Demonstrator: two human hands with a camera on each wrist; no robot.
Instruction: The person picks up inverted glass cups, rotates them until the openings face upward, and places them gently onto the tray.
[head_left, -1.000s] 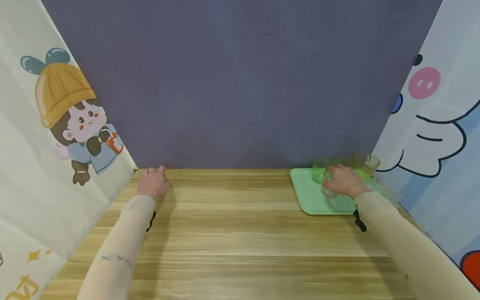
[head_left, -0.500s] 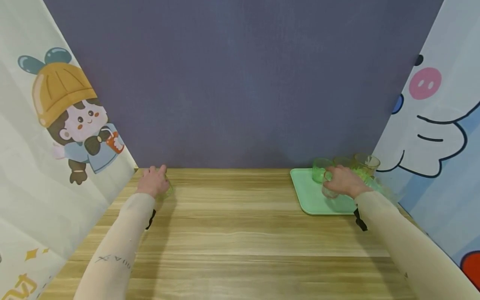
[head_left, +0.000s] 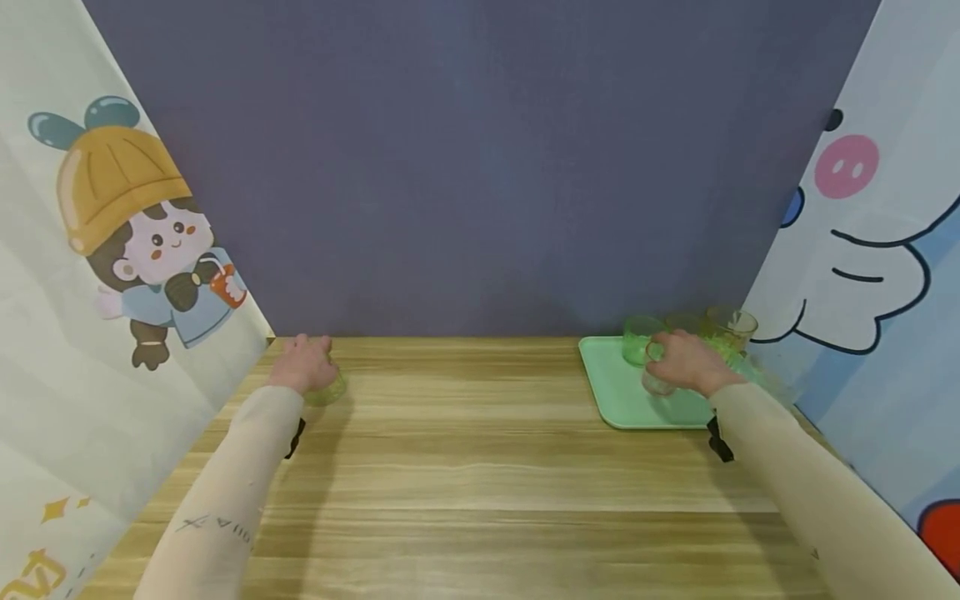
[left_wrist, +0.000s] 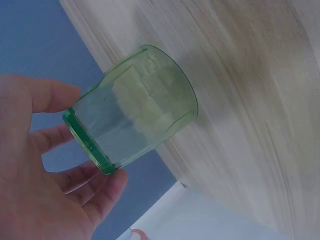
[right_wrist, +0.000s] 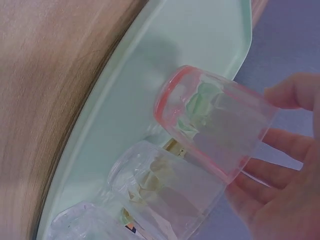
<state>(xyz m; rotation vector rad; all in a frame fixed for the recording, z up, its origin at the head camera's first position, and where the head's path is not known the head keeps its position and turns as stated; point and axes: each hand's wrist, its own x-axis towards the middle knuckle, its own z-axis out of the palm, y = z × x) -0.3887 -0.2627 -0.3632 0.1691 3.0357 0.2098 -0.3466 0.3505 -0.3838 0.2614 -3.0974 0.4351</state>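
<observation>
My left hand (head_left: 303,365) is at the far left of the table and holds a clear green drinking glass (left_wrist: 135,107) by its thick base. That glass is upside down, its rim right at the wooden surface. At the right, my right hand (head_left: 688,362) grips a pink-tinted clear glass (right_wrist: 215,122) by the rim, thumb on one side and fingers on the other. This glass is upright, with its pink base at the mint-green tray (head_left: 618,408). Beside it in the right wrist view stands a colourless glass (right_wrist: 165,190).
A green glass (head_left: 637,342) stands at the tray's back. An amber glass (head_left: 735,327) is at the back right, and another clear glass (right_wrist: 87,225) shows low in the right wrist view. A dark grey panel (head_left: 480,167) rises behind the wooden table (head_left: 465,475).
My left hand has shifted slightly toward me, and more of the green glass now shows beneath it. The right hand and the pink-tinted glass have stayed in place.
</observation>
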